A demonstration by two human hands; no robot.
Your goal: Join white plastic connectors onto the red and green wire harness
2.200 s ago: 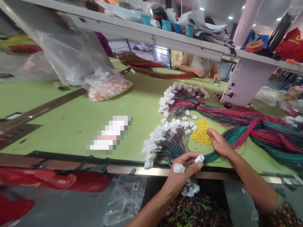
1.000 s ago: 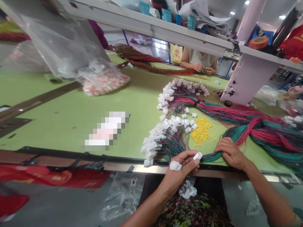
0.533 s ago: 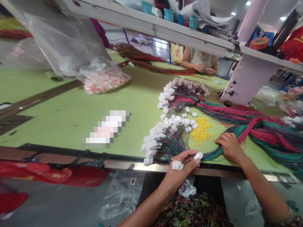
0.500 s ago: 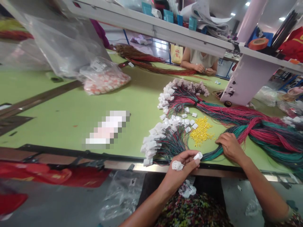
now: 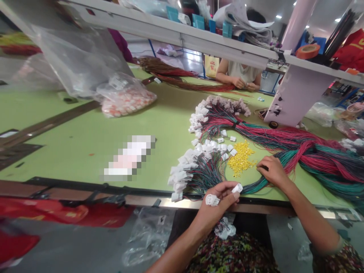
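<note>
Two white plastic connectors are with my left hand [image 5: 220,199] above the table's front edge. One white connector [image 5: 237,188] is pinched between thumb and fingers; the other connector [image 5: 212,200] rests against the palm. My right hand [image 5: 272,170] is bent over the green and black wires [image 5: 254,185], at the right edge of a pile of small yellow pieces [image 5: 241,157]. Its thumb and forefinger close in a pinch, and whatever lies between the tips is too small to make out. More white connectors [image 5: 182,174] fan out on wire ends left of my hands.
Behind the pile lies a tied bundle of red and dark wires [image 5: 264,134]. A clear bag of orange and white parts [image 5: 127,100] sits at back left. A shelf [image 5: 199,40] spans the table [image 5: 85,144], with a pink-white support [image 5: 298,94]. Across sits another person [image 5: 239,74].
My right hand has moved slightly left, its fingertips now at the edge of the yellow pieces. My left hand keeps its grip on the connector. The view has shifted a little.
</note>
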